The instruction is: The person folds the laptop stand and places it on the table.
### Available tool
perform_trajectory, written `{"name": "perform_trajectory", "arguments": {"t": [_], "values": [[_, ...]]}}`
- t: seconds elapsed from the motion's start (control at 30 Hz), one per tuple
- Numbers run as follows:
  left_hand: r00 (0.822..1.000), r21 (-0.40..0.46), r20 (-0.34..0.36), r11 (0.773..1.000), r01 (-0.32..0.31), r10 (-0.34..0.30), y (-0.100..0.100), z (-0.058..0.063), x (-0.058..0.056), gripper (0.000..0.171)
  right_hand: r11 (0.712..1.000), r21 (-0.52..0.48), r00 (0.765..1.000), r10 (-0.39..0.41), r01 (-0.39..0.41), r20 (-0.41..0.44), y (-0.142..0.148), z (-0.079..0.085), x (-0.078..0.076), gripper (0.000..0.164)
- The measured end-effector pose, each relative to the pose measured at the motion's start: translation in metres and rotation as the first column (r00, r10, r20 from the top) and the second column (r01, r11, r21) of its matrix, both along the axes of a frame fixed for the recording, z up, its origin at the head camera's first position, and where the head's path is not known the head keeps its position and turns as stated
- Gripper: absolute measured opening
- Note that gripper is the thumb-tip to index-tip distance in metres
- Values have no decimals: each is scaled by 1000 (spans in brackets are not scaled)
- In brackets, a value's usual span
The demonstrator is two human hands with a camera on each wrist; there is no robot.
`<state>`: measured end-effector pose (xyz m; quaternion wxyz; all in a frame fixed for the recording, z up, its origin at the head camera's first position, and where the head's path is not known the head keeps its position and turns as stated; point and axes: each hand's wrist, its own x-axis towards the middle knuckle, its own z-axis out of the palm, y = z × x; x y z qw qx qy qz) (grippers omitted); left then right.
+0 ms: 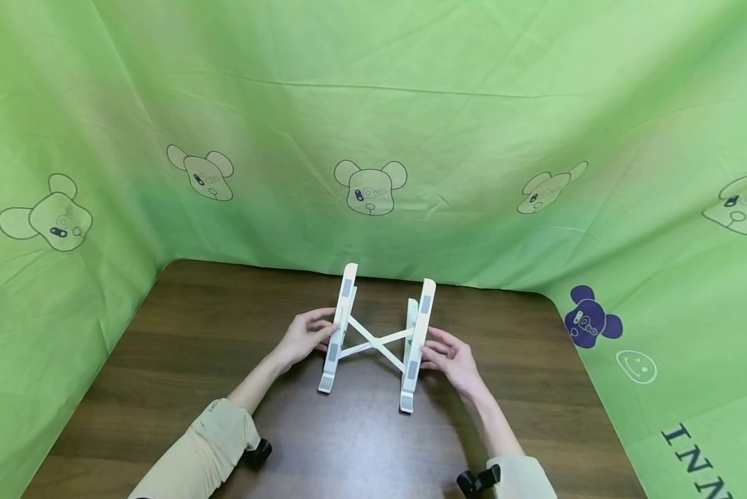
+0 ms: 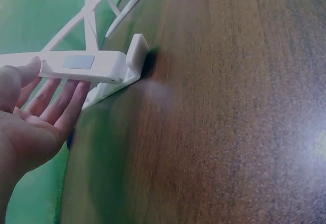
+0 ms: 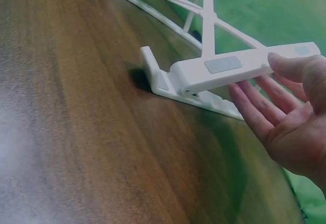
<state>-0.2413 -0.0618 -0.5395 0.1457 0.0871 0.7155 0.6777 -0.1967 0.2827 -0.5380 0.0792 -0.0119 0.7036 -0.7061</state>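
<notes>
A white folding laptop stand (image 1: 375, 342), spread open with an X of crossbars between its two side arms, is on the wooden table. My left hand (image 1: 301, 337) grips the left arm (image 2: 109, 63) from outside; in the left wrist view the thumb lies on top and the fingers reach underneath. On the other side, my right hand (image 1: 453, 360) holds the right arm (image 3: 196, 74) in the same way, thumb above and fingers below. Grey pads (image 3: 223, 64) line the upper faces of both arms. Each arm's near end has an upturned lip (image 2: 136, 53).
Brown wood-grain table (image 1: 224, 312) surrounds the stand. Green cloth (image 1: 461, 90) printed with bear heads hangs behind the table and on both sides. Black wrist devices (image 1: 258, 454) sit at both light sleeves (image 1: 199, 450).
</notes>
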Motion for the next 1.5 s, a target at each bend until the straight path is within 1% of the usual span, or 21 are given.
{"name": "perform_trajectory", "arguments": {"t": [0.1, 0.2, 0.43, 0.7, 1.0, 1.23, 1.5], "values": [[1000, 12, 13, 1000, -7, 7, -1, 0, 0, 50, 1000, 4, 1000, 30, -30, -1, 2, 0, -1, 61], [1000, 27, 25, 1000, -14, 13, -2, 1, 1, 50, 999, 6, 999, 42, -42, 1, 3, -1, -2, 61], [999, 58, 54, 998, -12, 8, -3, 1, 2, 50, 1000, -9, 1000, 24, -24, -6, 1, -4, -4, 60], [999, 54, 38, 998, -26, 24, -3, 1, 3, 50, 1000, -5, 999, 19, -19, -26, -2, -1, -4, 58], [998, 61, 54, 997, -45, 42, -3, -4, 8, 51, 1000, 26, 1000, -12, 13, -23, -8, -2, -5, 59], [997, 66, 39, 996, -62, 59, -3, -2, 12, 51, 999, 49, 998, -17, 20, -63, -11, -2, -4, 58], [997, 48, 24, 996, -78, 77, -1, -1, 15, 50, 998, 47, 997, -43, 46, -62, -15, -3, -2, 58]]}}
